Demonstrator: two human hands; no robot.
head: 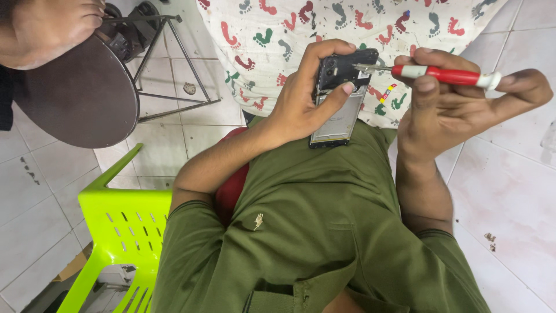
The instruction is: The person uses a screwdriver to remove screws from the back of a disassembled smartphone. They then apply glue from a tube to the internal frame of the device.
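1. The left hand [298,110] clamped the opened phone [341,98] above the green shirt [301,232].
2. The right hand [457,104] pinched the red screwdriver [446,75], tip at the phone's top edge.
3. Best practice was to keep the tip square and the pressure light.

The screwdriver [446,75] has a red handle with white bands. The opened phone [341,95] is black with a silvery inside. The shirt [324,232] is olive green, the chair [124,223] lime green, the cloth [347,23] white with red, green and grey footprints.
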